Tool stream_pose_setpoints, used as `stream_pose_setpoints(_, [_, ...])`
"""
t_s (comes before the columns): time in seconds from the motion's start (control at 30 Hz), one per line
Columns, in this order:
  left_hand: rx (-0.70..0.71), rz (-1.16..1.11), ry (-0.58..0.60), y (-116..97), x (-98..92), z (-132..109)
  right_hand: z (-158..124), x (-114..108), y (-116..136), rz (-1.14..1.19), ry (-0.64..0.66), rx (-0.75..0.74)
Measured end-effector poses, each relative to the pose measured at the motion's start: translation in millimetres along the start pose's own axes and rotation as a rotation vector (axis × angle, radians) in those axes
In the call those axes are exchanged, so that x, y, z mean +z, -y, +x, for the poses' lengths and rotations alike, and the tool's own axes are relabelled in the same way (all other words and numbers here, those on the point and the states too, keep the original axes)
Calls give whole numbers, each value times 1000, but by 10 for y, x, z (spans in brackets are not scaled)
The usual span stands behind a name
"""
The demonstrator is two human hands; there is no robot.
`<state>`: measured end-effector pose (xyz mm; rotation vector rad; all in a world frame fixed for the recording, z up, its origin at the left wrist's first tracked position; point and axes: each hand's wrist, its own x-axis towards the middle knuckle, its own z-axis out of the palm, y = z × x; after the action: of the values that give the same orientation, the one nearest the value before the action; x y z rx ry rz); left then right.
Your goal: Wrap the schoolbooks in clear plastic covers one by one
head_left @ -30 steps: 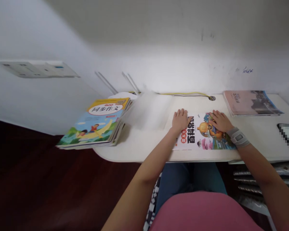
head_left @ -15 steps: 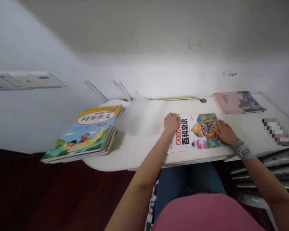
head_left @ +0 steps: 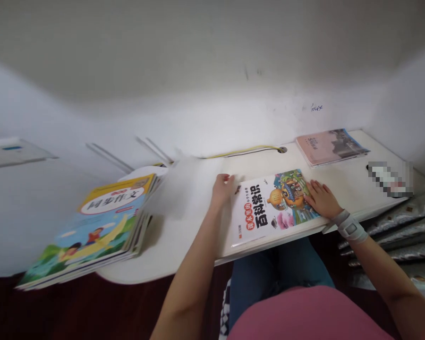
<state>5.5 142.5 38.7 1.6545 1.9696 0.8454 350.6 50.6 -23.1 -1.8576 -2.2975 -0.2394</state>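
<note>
A colourful picture book (head_left: 269,208) lies flat on the white desk (head_left: 184,241) in front of me. My left hand (head_left: 222,188) sits at the book's far left edge with fingers curled over that edge. On the book's right side rests my right hand (head_left: 320,198), fingers flat and slightly spread; its wrist wears a grey band (head_left: 347,225).
A stack of colourful books (head_left: 95,226) overhangs the desk's left end. A translucent plastic sheet (head_left: 184,184) lies between that stack and the book. A pink-covered book (head_left: 331,145) sits at the back right, a yellow cable (head_left: 244,151) runs along the wall, and a blurred-out object (head_left: 389,178) lies far right.
My left hand slid from the cover to the book's left edge and curled over it. My right hand moved to the book's right side. The view swung left and tilted.
</note>
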Motion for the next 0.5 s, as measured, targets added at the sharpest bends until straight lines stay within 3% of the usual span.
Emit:
stream_pose_setpoints(0.1, [-161, -486, 73, 141, -166, -313, -11, -22, 17, 10, 7, 10])
stream_pose_setpoints(0.17, [-323, -882, 182, 240, -256, -602, -13, -43, 30, 11, 12, 16])
stream_pose_setpoints(0.2, [-391, -966, 266, 281, -292, -750, -11, -55, 37, 12, 14, 19])
stream_pose_setpoints(0.27, [-494, -1004, 369, 328, -340, -1017, 2, -83, 54, 17, 23, 17])
stream_pose_setpoints(0.33, [-551, -1004, 382, 326, -351, -1210, 18, -119, 69, 26, 37, 13])
stream_pose_setpoints(0.5, [-528, -1015, 268, 210, -303, -1366, -79, -195, 21, 84, 63, 9])
